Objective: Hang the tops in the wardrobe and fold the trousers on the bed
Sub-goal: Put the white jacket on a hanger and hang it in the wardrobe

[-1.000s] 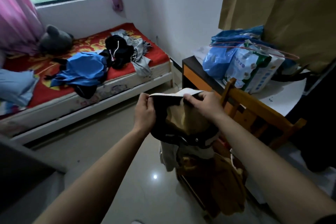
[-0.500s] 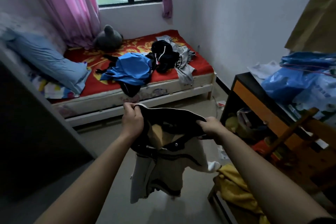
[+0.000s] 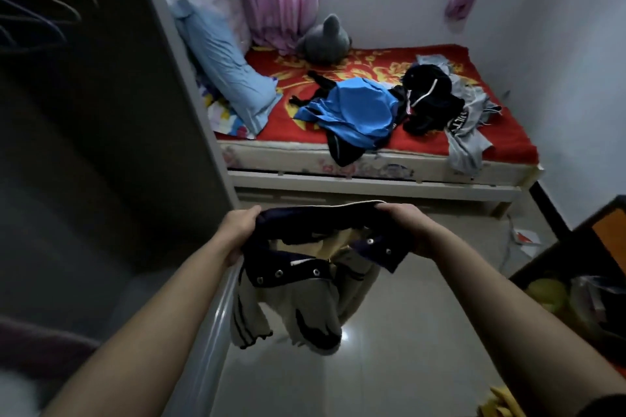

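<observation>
The jacket hangs in the air over the floor, just in front of the open wardrobe and well apart from the bed. It is held by its top edge, so the cream body and sleeves drop freely under their own weight. The left hand grips 1 end of the navy collar, fingers curled round the cloth, and the right hand grips the other end the same way. Both forearms reach forward at about the same height, hands apart, which pulls the neck wide and level — a hold that looks meant to keep the shoulders spread for a hanger. The snap front is undone, showing the tan lining. Hangers show dimly at the upper left inside the wardrobe, blurred, so I cannot tell whether any is free. The other clothes lie heaped on the bed's red cover — a blue top, a black garment touching it, and a grey one trailing over the edge — apparently waiting their turn.
</observation>
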A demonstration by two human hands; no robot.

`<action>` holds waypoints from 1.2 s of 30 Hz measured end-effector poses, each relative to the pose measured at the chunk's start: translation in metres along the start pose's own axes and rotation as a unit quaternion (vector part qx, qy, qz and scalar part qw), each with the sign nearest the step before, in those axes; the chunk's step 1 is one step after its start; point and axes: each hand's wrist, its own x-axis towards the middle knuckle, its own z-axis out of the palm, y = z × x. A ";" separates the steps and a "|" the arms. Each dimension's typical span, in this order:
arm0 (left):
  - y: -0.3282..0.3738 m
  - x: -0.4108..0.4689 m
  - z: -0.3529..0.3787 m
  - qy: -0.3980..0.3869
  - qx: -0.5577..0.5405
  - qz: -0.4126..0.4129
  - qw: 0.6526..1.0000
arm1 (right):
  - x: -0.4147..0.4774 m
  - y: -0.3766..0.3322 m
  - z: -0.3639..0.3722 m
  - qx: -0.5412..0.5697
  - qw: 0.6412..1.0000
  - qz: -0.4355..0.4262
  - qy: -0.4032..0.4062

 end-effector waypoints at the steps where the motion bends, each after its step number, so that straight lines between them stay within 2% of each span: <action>1: 0.002 0.001 -0.003 0.003 -0.018 -0.021 1.000 | 0.008 -0.008 0.000 -0.101 0.995 -0.010 -0.016; 3: 0.007 0.005 -0.006 0.030 -0.041 -0.047 0.998 | 0.027 -0.021 0.000 -0.254 0.964 -0.015 -0.073; 4: 0.009 0.008 -0.007 0.046 -0.049 -0.055 0.996 | 0.039 -0.026 0.000 -0.289 0.952 -0.014 -0.098; 6: 0.015 0.013 -0.009 0.068 -0.063 -0.061 0.994 | 0.062 -0.037 0.004 -0.304 0.943 -0.024 -0.136; 9: 0.028 0.015 -0.008 0.107 -0.082 -0.050 0.990 | 0.099 -0.059 0.015 -0.242 0.949 -0.035 -0.197; 11: 0.037 0.012 -0.007 0.127 -0.016 -0.024 0.991 | 0.118 -0.075 0.025 -0.179 0.952 -0.024 -0.248; 12: 0.041 0.012 -0.008 0.151 0.060 -0.015 0.987 | 0.126 -0.086 0.029 -0.147 0.950 -0.018 -0.275; 14: 0.048 0.011 -0.011 0.244 0.209 -0.020 0.947 | 0.138 -0.112 0.042 -0.116 0.939 -0.030 -0.323; 16: 0.055 0.007 -0.016 0.315 0.214 0.009 0.925 | 0.149 -0.140 0.056 -0.191 0.916 -0.122 -0.331; 17: 0.059 0.004 -0.018 0.342 0.194 0.039 0.919 | 0.152 -0.153 0.064 -0.261 0.889 -0.200 -0.319; 18: 0.061 0.000 -0.021 0.371 0.191 0.075 0.906 | 0.153 -0.164 0.073 -0.336 0.843 -0.285 -0.308; 20: 0.065 -0.008 -0.032 0.434 0.256 0.134 0.853 | 0.153 -0.179 0.095 -0.470 0.724 -0.415 -0.287; 22: 0.069 -0.019 -0.047 0.493 0.325 0.146 0.794 | 0.146 -0.193 0.119 -0.548 0.639 -0.472 -0.261; 23: 0.071 -0.025 -0.056 0.509 0.336 0.136 0.780 | 0.144 -0.199 0.131 -0.565 0.618 -0.482 -0.257; 25: 0.070 -0.036 -0.074 0.527 0.352 0.110 0.766 | 0.137 -0.210 0.157 -0.574 0.611 -0.476 -0.264; 28: 0.065 -0.051 -0.107 0.497 0.380 0.076 0.777 | 0.126 -0.226 0.199 -0.529 0.676 -0.426 -0.286; 30: 0.061 -0.060 -0.134 0.459 0.388 0.061 0.797 | 0.120 -0.237 0.233 -0.511 0.691 -0.427 -0.283; 33: 0.061 -0.064 -0.177 0.440 0.389 0.062 0.807 | 0.111 -0.255 0.282 -0.542 0.665 -0.447 -0.254; 36: 0.066 -0.064 -0.226 0.518 0.298 0.118 0.793 | 0.094 -0.272 0.337 -0.566 0.626 -0.507 -0.175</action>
